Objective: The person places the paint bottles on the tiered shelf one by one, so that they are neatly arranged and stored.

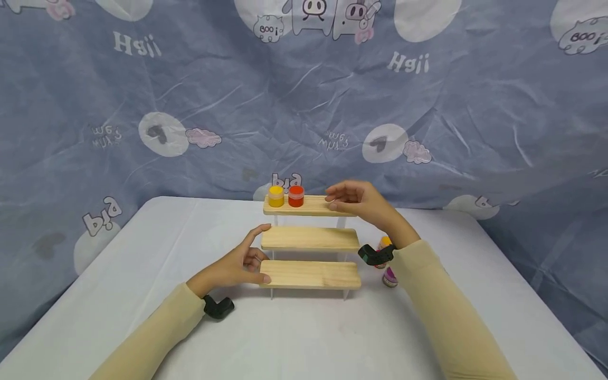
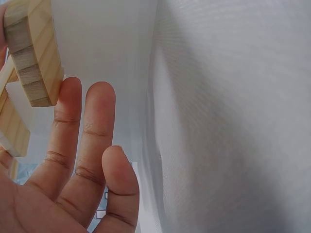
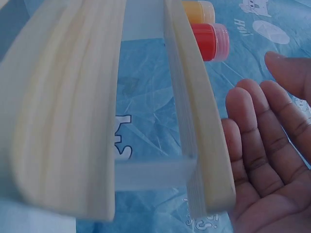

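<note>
A three-tier wooden display stand [image 1: 309,239] with pale supports stands mid-table. My left hand [image 1: 233,268] holds its left end, the thumb on the lowest board and the index fingertip by the middle one. In the left wrist view, other fingers [image 2: 99,126] extend beside a board end [image 2: 34,53]. On the top board's left half sit a yellow jar [image 1: 276,197] and a red jar [image 1: 296,196], side by side. My right hand [image 1: 356,198] is at that board's right part, fingers loosely bent. Nothing lies between its thumb and fingers [image 3: 243,109] in the right wrist view.
Right of the stand, partly behind my right wrist, are several small jars, among them an orange-topped one [image 1: 385,241] and a purple one [image 1: 390,278]. A white cloth covers the table [image 1: 228,338]. Behind it hangs a blue-grey printed curtain [image 1: 266,100].
</note>
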